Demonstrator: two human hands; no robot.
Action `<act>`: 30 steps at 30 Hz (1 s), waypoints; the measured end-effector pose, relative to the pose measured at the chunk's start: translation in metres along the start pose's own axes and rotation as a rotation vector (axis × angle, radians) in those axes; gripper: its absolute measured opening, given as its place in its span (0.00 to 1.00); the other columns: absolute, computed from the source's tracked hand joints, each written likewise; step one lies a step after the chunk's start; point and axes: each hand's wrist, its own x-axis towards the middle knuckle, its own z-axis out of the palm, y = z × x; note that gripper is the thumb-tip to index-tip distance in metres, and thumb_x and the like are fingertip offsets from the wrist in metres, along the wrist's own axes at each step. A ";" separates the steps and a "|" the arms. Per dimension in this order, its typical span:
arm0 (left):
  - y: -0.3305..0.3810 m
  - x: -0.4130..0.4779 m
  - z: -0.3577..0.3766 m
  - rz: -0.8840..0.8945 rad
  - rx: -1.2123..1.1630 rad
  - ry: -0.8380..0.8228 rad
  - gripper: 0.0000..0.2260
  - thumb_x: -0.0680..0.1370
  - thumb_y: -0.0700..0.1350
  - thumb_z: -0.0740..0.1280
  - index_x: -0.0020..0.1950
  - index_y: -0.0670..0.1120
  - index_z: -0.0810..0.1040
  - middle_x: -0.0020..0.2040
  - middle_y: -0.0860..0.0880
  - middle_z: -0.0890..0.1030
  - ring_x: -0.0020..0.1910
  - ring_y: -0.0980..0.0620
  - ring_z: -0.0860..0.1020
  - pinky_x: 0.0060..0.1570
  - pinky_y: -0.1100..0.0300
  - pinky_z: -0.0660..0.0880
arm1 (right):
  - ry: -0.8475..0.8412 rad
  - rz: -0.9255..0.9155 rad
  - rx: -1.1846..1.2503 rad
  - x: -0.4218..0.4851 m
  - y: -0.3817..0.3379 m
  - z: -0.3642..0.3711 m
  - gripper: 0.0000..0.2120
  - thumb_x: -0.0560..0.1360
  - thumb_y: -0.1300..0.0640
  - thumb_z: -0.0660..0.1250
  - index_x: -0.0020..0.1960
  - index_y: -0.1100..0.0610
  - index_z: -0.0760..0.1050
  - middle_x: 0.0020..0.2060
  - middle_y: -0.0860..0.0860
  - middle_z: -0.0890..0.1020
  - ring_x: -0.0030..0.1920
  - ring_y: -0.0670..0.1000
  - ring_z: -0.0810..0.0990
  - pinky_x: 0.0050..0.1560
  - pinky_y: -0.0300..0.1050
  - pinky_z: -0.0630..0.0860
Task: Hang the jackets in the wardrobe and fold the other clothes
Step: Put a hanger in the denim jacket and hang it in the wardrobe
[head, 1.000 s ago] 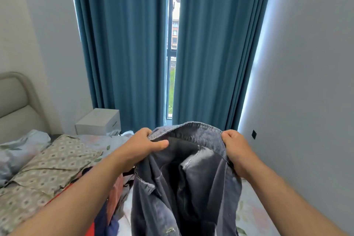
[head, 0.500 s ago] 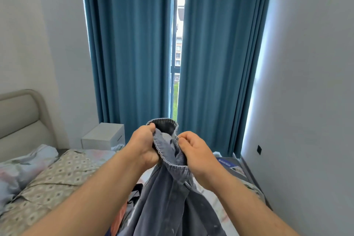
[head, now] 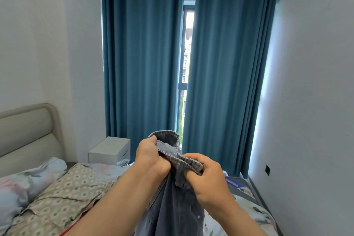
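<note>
A blue-grey denim jacket (head: pixel 176 207) hangs in front of me over the bed, its collar bunched upward between my hands. My left hand (head: pixel 151 158) grips the collar fabric from the left. My right hand (head: pixel 205 176) pinches the folded collar edge from the right, thumb under the hem. The two hands sit close together, almost touching. The jacket's lower part drops out of view at the bottom edge. A strip of red cloth (head: pixel 67 231) peeks out under my left forearm.
The bed (head: pixel 254 210) with a floral sheet lies below, with a patterned pillow (head: pixel 63 197) and beige headboard (head: pixel 26 130) at left. A white nightstand (head: pixel 110 150) stands by teal curtains (head: pixel 141 63). A blue box (head: pixel 236 185) lies near the right wall.
My hands have drawn together from wide apart, bunching the jacket's collar between them. The view has tilted upward, showing the curtain tops.
</note>
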 end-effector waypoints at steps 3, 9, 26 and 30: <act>0.012 -0.005 -0.016 0.075 0.248 -0.089 0.22 0.83 0.56 0.57 0.51 0.38 0.77 0.44 0.37 0.82 0.40 0.41 0.82 0.42 0.50 0.80 | 0.025 0.073 0.228 0.015 -0.006 -0.014 0.15 0.76 0.73 0.66 0.45 0.56 0.85 0.41 0.57 0.86 0.43 0.53 0.84 0.50 0.52 0.82; 0.014 -0.016 -0.093 0.257 0.759 -0.125 0.41 0.62 0.62 0.76 0.64 0.35 0.74 0.64 0.34 0.77 0.63 0.37 0.76 0.68 0.42 0.69 | -0.193 0.131 0.593 0.034 -0.027 -0.020 0.13 0.73 0.72 0.65 0.46 0.60 0.85 0.46 0.61 0.85 0.47 0.56 0.85 0.48 0.49 0.82; -0.014 -0.102 -0.115 0.660 0.959 -0.317 0.25 0.63 0.42 0.72 0.60 0.45 0.79 0.57 0.52 0.84 0.58 0.56 0.80 0.56 0.62 0.76 | -0.058 0.490 0.868 0.015 -0.056 0.067 0.07 0.74 0.75 0.63 0.45 0.68 0.79 0.31 0.60 0.82 0.28 0.54 0.82 0.28 0.44 0.79; -0.010 -0.110 -0.111 0.645 0.739 0.034 0.19 0.59 0.34 0.81 0.49 0.40 0.85 0.51 0.41 0.85 0.52 0.41 0.83 0.55 0.46 0.80 | -0.175 0.467 0.830 0.011 -0.059 0.075 0.05 0.75 0.72 0.65 0.48 0.69 0.79 0.37 0.63 0.83 0.34 0.55 0.83 0.33 0.46 0.82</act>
